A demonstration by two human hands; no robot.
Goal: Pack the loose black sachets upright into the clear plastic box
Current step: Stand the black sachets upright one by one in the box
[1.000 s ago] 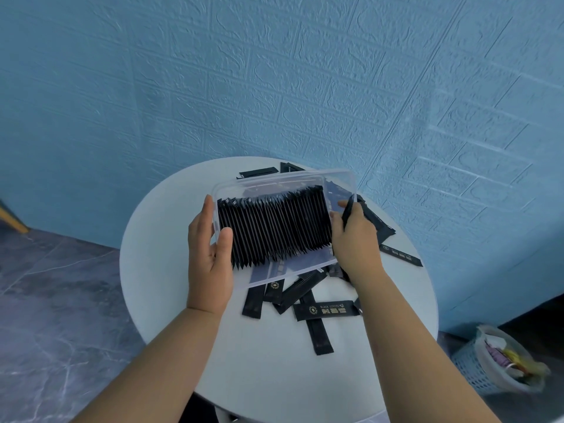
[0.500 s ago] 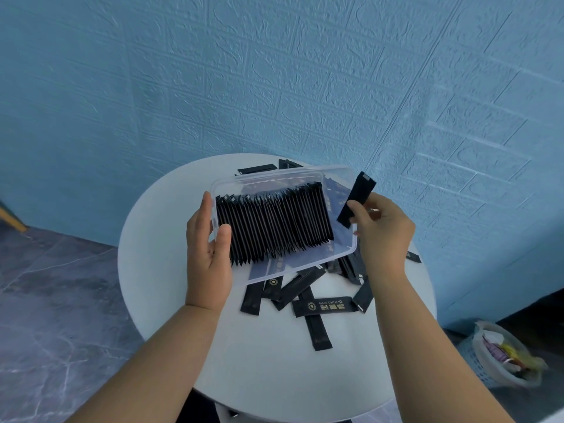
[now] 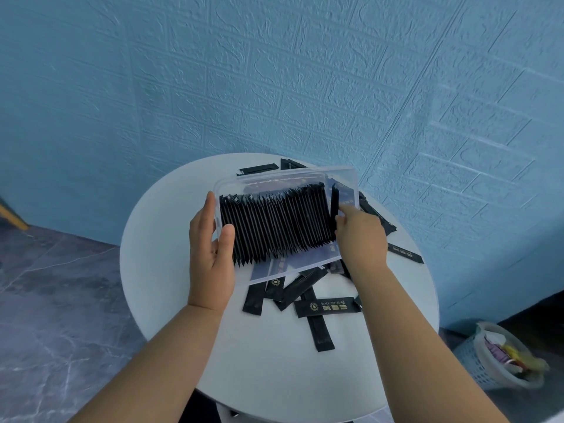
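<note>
Right hand seemingly pinches sachet upright beside packed row

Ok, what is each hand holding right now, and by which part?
Left hand grips the clear plastic box by its left end wall. Right hand pinches one black sachet by its lower part, upright inside the box's right end.

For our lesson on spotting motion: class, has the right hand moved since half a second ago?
Yes. The right hand has moved left and down, from outside the right end of the box into it, standing its sachet beside the row.
</note>
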